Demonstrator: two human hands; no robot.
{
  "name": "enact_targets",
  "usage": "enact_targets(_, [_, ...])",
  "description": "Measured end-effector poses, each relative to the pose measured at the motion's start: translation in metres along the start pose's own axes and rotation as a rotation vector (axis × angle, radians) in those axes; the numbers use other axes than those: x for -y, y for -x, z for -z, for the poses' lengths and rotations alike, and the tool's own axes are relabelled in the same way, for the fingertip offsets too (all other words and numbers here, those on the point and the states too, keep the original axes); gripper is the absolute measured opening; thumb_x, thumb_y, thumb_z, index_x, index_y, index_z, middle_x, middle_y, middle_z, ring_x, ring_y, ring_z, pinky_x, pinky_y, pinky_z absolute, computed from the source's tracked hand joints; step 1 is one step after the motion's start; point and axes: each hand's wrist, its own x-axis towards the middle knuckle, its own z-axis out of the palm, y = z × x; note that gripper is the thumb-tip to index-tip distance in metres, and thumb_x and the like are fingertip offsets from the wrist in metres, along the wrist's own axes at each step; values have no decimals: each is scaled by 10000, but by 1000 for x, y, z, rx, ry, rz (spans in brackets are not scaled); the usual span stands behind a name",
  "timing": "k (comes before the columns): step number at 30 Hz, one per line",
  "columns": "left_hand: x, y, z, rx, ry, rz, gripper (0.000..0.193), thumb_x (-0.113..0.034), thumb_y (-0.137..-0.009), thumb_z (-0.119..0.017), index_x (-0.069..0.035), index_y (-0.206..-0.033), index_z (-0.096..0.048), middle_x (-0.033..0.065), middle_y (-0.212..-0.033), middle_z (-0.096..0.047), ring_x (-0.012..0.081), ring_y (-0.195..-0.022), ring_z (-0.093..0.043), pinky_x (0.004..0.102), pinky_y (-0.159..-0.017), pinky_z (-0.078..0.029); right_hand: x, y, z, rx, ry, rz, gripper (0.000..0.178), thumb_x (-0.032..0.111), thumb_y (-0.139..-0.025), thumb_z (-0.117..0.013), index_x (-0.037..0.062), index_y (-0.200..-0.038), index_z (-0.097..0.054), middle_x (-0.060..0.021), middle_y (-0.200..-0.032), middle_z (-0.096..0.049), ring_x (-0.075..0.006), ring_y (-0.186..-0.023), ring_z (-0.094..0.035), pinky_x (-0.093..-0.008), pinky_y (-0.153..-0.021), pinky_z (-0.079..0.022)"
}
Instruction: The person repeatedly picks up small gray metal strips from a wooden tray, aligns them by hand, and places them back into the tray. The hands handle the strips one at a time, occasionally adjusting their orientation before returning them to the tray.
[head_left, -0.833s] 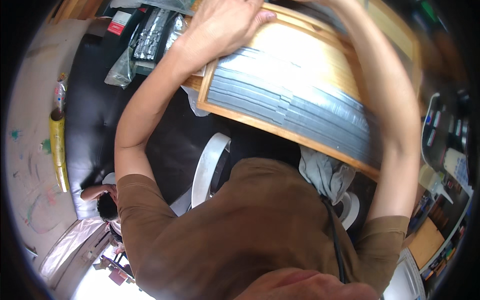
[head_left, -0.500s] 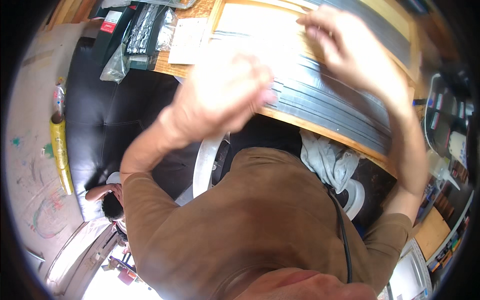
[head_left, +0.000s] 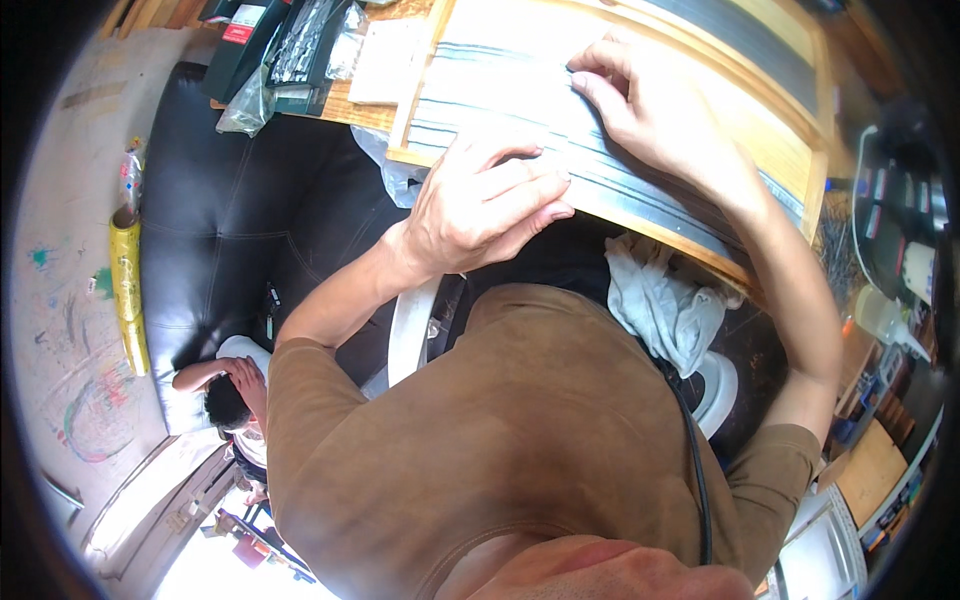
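Observation:
A shallow wooden-framed tray (head_left: 404, 128) lies before me, with several thin dark strips (head_left: 625, 178) running lengthwise across its pale bottom. Over the middle of the tray, my right hand (head_left: 650, 115) has thumb and forefinger pinched together. A tiny dark bit shows at those fingertips, too small to name. My left hand (head_left: 490, 205) is at the tray's near edge, its fingers curled in and the thumb beneath them. Whatever may lie between the left fingers is hidden. Bright glare washes out part of the tray's surface.
Dark boxes (head_left: 240, 55) and clear plastic bags (head_left: 250, 105) are at the table's left end. A pale cloth (head_left: 665, 300) hangs below the tray. Along the left stands a black padded couch (head_left: 215, 200), with another person (head_left: 235, 395) by it. A squeeze bottle (head_left: 885, 318) is at right.
My right hand has come down and left, closing to a pinch over the tray. The left hand has shifted right and lower to the near edge, uncovering more of the tray.

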Motion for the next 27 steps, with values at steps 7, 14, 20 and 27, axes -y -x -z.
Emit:
enact_targets(7, [2,1,-1,-22,56,-14,287,-141,-818,-844,-48,-1076,-757,60,-948,-767,261,-986,-702,377,-861,-503,1,-11,5,75,-62,-181,228,212,-1002,-645,23,-1100,-727,-113,-941,-708,-191,-816,-666,-333,-797,-533])
enact_targets(14, [5,5,-2,-78,63,-99,287,-148,-822,-839,-23,-1066,-754,93,-986,-758,250,-912,-680,361,-799,-509,-3,-1,-3,-111,240,150,171,125,-1005,-608,19,-1082,-718,-142,-970,-705,-280,-870,-693,-363,-815,-544])
enact_targets(20, [4,3,-3,-46,29,-69,277,-170,-833,-832,-34,-1061,-754,77,-941,-745,244,-887,-666,365,-781,-507,3,1,-5,-110,234,79,187,138,-1005,-581,12,-1071,-702,-175,-954,-701,-317,-861,-700,-389,-822,-550])
enact_targets(27, [8,3,-5,-55,-2,-91,258,-198,-851,-827,-33,-1032,-746,74,-928,-724,251,-889,-668,372,-755,-515,5,-5,-1,-20,137,7,213,187,-1005,-601,11,-1043,-714,-164,-908,-709,-274,-802,-689,-380,-780,-549])
